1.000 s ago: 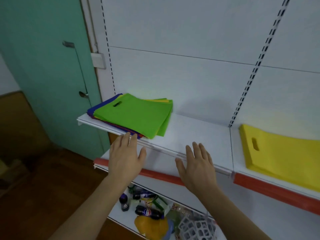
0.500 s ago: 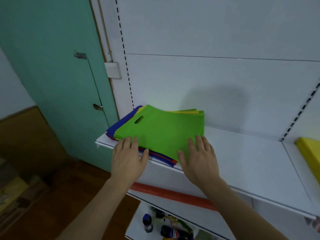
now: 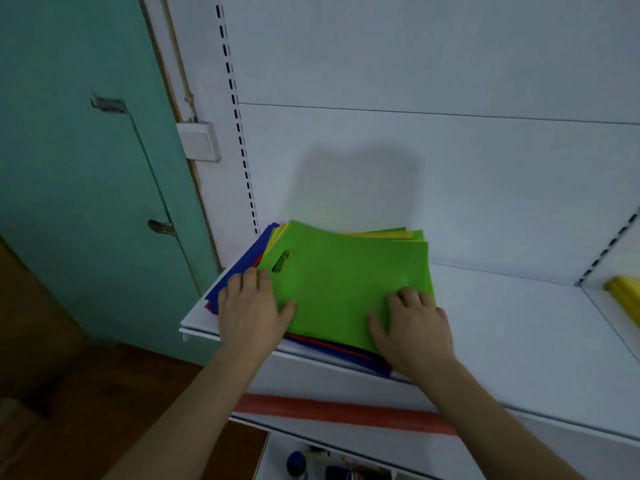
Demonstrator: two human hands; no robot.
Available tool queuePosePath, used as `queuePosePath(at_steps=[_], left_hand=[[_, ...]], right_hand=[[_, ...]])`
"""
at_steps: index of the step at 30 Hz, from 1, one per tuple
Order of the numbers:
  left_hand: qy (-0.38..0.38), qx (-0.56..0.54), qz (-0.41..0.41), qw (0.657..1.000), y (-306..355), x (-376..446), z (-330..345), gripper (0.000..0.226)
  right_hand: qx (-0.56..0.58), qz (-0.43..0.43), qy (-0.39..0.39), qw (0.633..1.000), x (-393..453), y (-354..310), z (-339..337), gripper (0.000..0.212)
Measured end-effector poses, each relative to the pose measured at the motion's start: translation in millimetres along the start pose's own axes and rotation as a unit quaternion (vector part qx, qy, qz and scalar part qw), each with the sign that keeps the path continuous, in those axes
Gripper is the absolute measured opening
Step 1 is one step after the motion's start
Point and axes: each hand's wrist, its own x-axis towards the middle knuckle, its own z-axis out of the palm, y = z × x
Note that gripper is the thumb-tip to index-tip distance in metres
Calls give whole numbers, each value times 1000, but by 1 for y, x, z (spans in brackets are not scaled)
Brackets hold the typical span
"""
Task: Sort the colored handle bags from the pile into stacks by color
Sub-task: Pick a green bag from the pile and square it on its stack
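Your left hand [image 3: 251,308] lies flat on the left edge of the pile, fingers relaxed, gripping nothing. Your right hand [image 3: 414,325] presses w/ curled fingertips on the flat green handle bag [image 3: 346,278] topping the pile at the white metal shelf's [image 3: 519,327] left end. Yellow bag stack [image 3: 625,296] sits far right.

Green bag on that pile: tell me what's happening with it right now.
A person has both hands on a mixed pile of bags at the left end of a white shelf. The left hand lies at the pile's left edge beside the handle hole; the right hand presses on the near right corner of the green bag on top. Nothing is lifted yet. A yellow bag lies apart, far right.
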Motion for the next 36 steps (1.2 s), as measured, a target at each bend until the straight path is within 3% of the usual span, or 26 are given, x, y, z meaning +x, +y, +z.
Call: queuePosePath(at_steps=[4,10,15,19,24,28,32,36], left_hand=[[10,-8,33,999,-10,2,10,84],[29,-58,91,994,-2,-7,21,51],[37,-69,97,992,-4,-5,23,53],[56,-98,148,983,6,-7,20,50],[10,-233,196,952,15,-5,10,59],[-30,-374,160,913,21,1,-13,68],[-9,-445,83,891,13,19,-26,25],[-97,-497,-7,862,2,42,-24,61]], right_hand=[[-4,33,14,999,-7,-11,6,60],[0,69,44,997,-17,-17,22,64],[-2,72,62,995,-18,-18,26,63],[3,76,62,995,-18,-17,29,63],[32,85,56,994,-17,-15,28,65],[76,153,61,983,-17,-7,19,64],[137,255,22,957,-16,10,7,65],[247,283,14,926,-10,24,-8,45]])
